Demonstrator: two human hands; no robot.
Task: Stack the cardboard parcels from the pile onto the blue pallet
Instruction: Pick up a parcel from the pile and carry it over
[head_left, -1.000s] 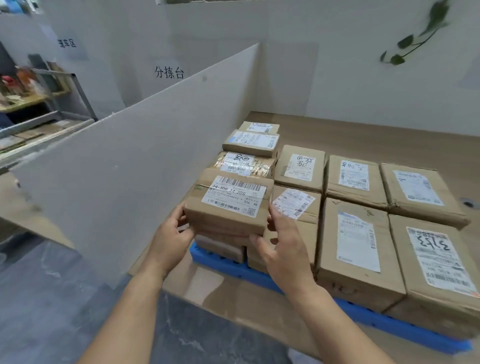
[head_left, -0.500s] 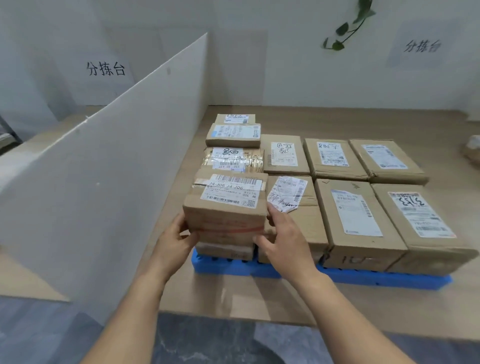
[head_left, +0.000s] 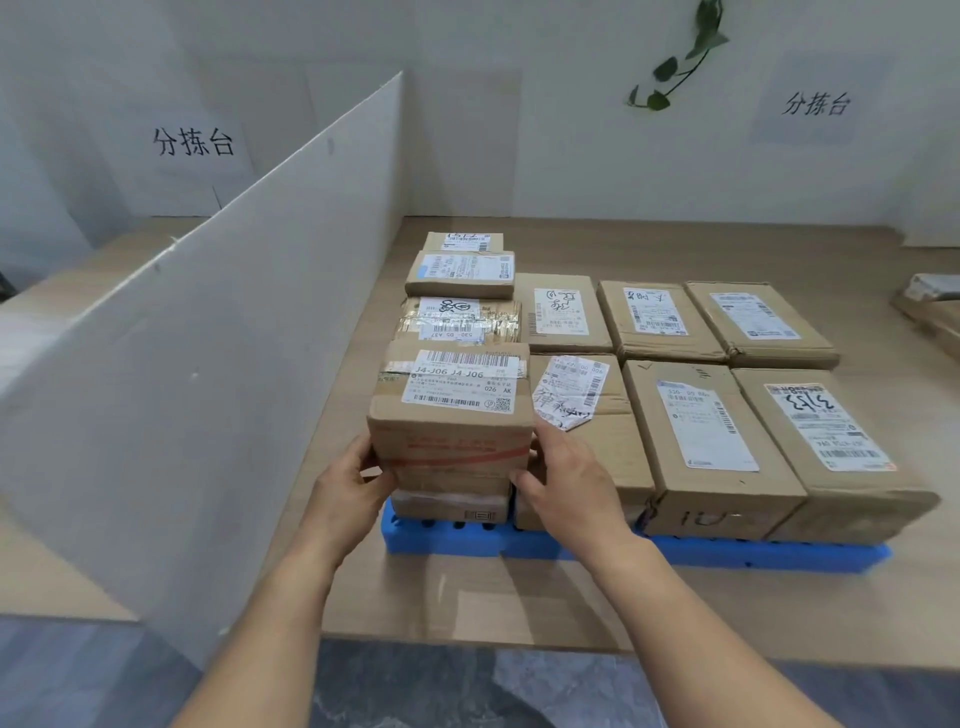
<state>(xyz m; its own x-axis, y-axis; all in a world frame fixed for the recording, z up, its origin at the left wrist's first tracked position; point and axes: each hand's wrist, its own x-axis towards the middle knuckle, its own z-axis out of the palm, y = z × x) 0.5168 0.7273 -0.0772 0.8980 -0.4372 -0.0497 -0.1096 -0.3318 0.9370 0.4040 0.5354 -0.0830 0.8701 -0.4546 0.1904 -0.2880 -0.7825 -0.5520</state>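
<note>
A cardboard parcel (head_left: 452, 415) with a white label and red tape sits on a lower parcel (head_left: 449, 506) at the near-left corner of the blue pallet (head_left: 727, 553). My left hand (head_left: 345, 491) grips its left side and my right hand (head_left: 566, 483) grips its right side, thumbs on the front face. Several other labelled parcels (head_left: 711, 436) cover the pallet in rows, with a second layer along the left column (head_left: 460, 273).
A tall grey divider board (head_left: 208, 338) stands upright just left of the pallet. The pallet lies on a wooden table (head_left: 519, 597) against a white wall. More parcels (head_left: 930, 306) lie at the far right edge. Grey floor shows below the table's front edge.
The view has swung right and squared up on the pallet. Both hands stay on the sides of the same parcel, which stays atop the lower parcel at the pallet's near-left corner.
</note>
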